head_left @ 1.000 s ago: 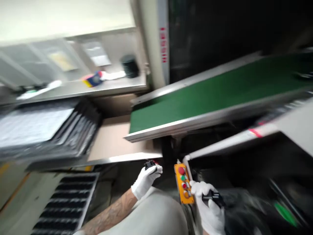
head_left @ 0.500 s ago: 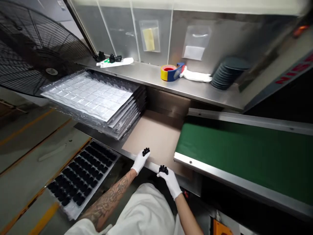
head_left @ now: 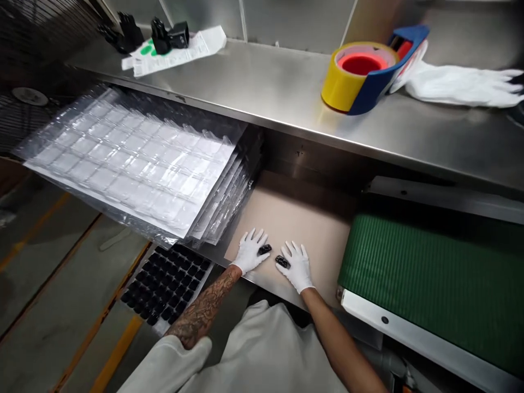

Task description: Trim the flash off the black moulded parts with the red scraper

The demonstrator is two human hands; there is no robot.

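Note:
My left hand [head_left: 249, 252], white-gloved, rests over a brown board [head_left: 303, 207] with its fingers spread. A small black plastic part [head_left: 264, 249] lies in the gap by its thumb. To the right, my right hand [head_left: 298, 266], also gloved, has its fingers stretched apart. Another small black part [head_left: 282, 262] sits beside its thumb. Both parts appear to be on the board; whether the thumbs still touch them I cannot tell.
Clear plastic trays [head_left: 131, 164] are stacked at left. Below them is a tray of black parts [head_left: 167, 278]. A green conveyor belt [head_left: 429, 278] runs at right. The metal shelf [head_left: 262, 82] bears a tape dispenser [head_left: 347, 82], white gloves [head_left: 458, 84] and black pieces [head_left: 160, 37].
Both hands, palms up with black parts at the board's near edge before, have turned over onto the board and spread their fingers. The view has moved closer to the shelf.

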